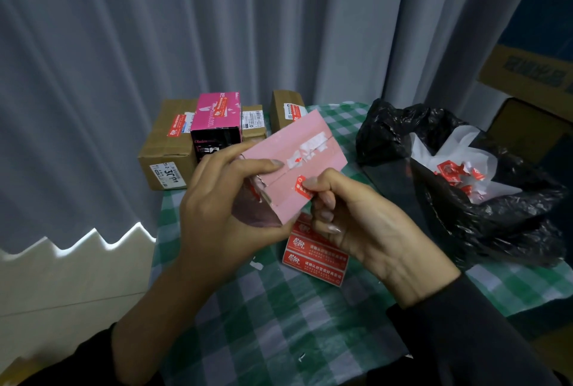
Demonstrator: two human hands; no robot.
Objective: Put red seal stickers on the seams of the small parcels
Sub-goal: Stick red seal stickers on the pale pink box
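Observation:
My left hand (217, 199) grips a small pink parcel (297, 150) by its left end and holds it tilted above the table. A seam with torn white sticker remains runs across its top face. My right hand (350, 218) pinches a red seal sticker (302, 186) between thumb and forefinger, on the parcel's face just below the seam. A sheet of red seal stickers (314, 258) lies on the checked tablecloth under my hands.
Several parcels stand at the table's far edge: a brown carton (167, 150), a magenta box (217, 122) and two small brown boxes (285, 109), each with a red sticker. A black bag (465, 199) with white and red scraps sits right. Grey curtains hang behind.

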